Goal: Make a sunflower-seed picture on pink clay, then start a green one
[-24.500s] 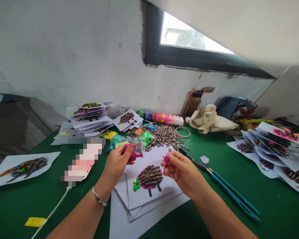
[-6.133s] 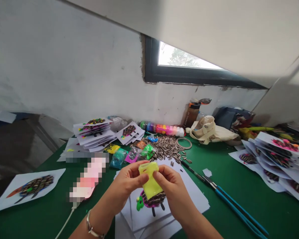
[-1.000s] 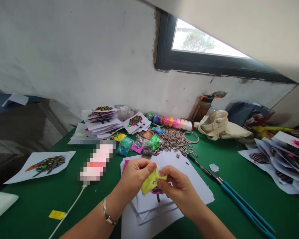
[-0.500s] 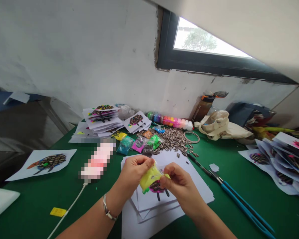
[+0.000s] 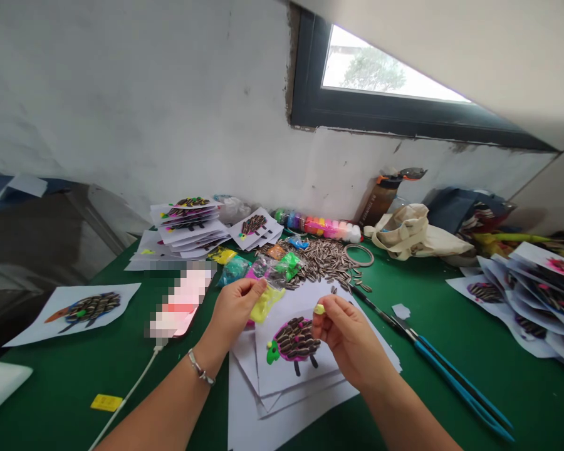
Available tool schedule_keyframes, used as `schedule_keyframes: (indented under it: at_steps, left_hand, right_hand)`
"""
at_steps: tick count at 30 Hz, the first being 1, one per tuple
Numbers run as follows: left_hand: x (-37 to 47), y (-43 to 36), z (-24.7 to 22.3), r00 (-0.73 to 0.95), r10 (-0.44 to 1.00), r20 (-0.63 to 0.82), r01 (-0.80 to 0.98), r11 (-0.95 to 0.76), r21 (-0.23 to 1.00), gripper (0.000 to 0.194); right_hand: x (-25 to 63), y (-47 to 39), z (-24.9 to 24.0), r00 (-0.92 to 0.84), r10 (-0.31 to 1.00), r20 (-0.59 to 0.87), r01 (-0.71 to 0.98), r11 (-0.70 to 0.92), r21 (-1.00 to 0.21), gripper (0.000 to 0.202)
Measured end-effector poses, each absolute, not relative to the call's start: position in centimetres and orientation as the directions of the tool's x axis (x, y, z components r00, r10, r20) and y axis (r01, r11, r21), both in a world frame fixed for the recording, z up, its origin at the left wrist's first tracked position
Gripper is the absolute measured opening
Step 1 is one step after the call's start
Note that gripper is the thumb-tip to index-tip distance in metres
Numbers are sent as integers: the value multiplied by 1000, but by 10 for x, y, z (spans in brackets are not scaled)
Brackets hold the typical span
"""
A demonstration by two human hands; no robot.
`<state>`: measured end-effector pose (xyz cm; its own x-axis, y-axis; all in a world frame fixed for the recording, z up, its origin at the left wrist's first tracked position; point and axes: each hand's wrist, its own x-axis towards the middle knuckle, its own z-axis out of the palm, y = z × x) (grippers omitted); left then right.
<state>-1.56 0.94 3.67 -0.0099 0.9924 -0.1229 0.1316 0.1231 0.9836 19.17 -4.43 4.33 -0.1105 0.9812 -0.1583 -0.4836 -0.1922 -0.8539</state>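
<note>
My left hand pinches a bag of yellow clay above the upper left of the paper stack. Between the thumb and finger of my right hand is a small piece of yellow clay. Under both hands, the top sheet carries a picture with a body of striped seeds, a pink edge, a green clay head with a small yellow bit above it, and two dark legs.
Behind the sheets lie colored clay bags, a seed pile and a tape ring. Long blue-handled tweezers are on the right. A phone with a cable and a finished picture are on the left.
My hands have moved apart. The yellow bag has gone left and up with my left hand, and a small yellow piece is now separate in my right fingers. The seed picture is now uncovered.
</note>
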Motion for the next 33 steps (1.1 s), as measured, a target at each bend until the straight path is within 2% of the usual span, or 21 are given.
schedule_keyframes:
  at_steps: [5,9,13,15,22,30,33]
  left_hand:
    - [-16,11,37,20,992,-127,106,124,987,46]
    - [-9,3,46,147,975,-167,75,157,985,43]
    - [-3,-3,52,231,961,-154,104,133,986,41]
    - [-1,-4,53,243,958,-155,112,131,985,39]
    - [5,-9,59,277,952,-129,164,85,983,34]
    - [7,-9,57,251,961,-115,192,67,979,33]
    - [8,-9,58,256,960,-115,205,63,977,33]
  right_hand:
    - [192,-41,37,-60,979,-194,-372,-202,-906,28]
    - [189,-40,37,-5,993,-121,-250,-118,-961,18]
    - [189,-42,40,-42,992,-115,-187,-121,-975,28]
    - [189,-43,41,-75,988,-134,-158,-144,-977,27]
    - [186,-44,42,-291,943,-161,-202,-225,-953,22]
    - [184,-46,42,-303,943,-140,-223,-213,-951,23]
    - [185,-45,34,-286,953,-98,-144,-144,-979,16]
